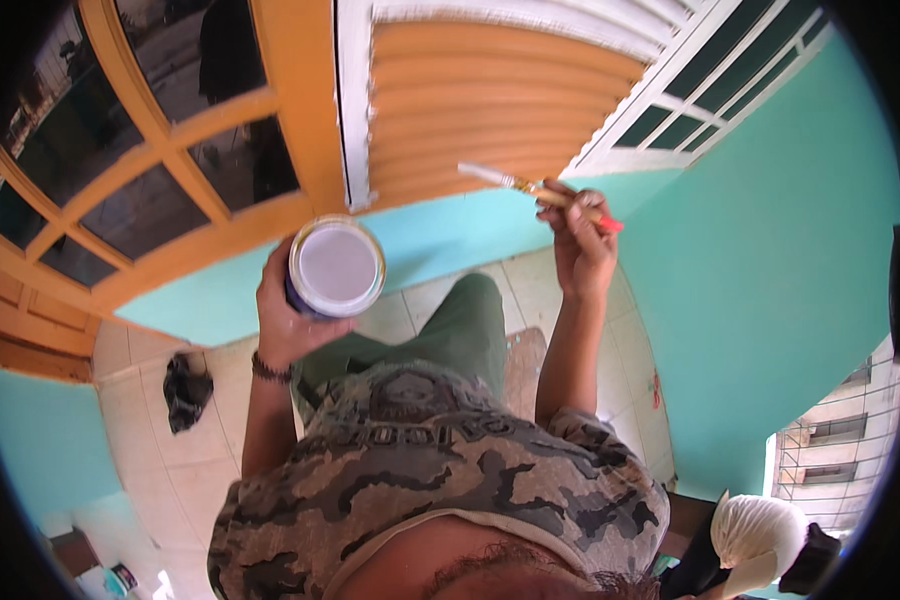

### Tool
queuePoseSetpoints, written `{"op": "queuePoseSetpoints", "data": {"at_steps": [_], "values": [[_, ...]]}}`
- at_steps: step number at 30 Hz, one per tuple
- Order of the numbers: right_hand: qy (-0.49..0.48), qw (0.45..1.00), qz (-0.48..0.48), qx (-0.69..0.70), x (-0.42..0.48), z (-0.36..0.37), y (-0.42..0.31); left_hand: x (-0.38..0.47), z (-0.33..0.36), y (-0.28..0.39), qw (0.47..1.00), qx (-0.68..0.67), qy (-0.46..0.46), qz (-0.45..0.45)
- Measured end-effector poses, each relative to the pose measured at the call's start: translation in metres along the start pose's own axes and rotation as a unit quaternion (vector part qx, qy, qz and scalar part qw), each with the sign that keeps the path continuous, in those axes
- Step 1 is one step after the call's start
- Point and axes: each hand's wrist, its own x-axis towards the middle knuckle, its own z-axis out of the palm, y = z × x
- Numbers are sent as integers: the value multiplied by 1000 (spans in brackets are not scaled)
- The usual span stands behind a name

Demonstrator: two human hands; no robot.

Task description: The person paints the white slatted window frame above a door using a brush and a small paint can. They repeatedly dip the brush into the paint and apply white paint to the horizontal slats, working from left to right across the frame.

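Observation:
My left hand [289, 311] grips a round paint can [337, 262] around its side. Pale, whitish paint fills the view through its open top, and the rim is smeared. In my right hand [581, 240] is a paintbrush [547, 196] with a wooden handle and a red end. Its bristles are coated white and point up and left, in front of the orange louvered shutter panel [487, 112]. From this view I cannot tell whether the bristles touch the slats. White paint covers the shutter's frame [356, 105] and its upper slats, with ragged edges against the orange.
To the left is an orange wooden window frame [300, 112] with glass panes. Turquoise wall [750, 262] runs along the right. A black plastic bag [187, 391] lies on the tiled floor [187, 442]. A white sack [757, 532] stands at lower right, near a window with a grille [832, 442].

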Motion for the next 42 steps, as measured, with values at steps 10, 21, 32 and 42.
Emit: {"op": "queuePoseSetpoints", "data": {"at_steps": [10, 21, 32, 42], "values": [[-111, 993, -24, -4, -37, 34, -10, 2, 15, 30, 1000, 8, 19, -3], [-227, 970, -4, -93, -54, 72, -25, -8, 14, 46, 996, 66, 50, 46], [-129, 979, -113, -109, -46, 63, -34, -6, 0, 34, 991, 74, 77, 83], [-29, 994, -45, -96, -51, 41, -10, -29, 12, 20, 997, -22, 79, -12]]}}
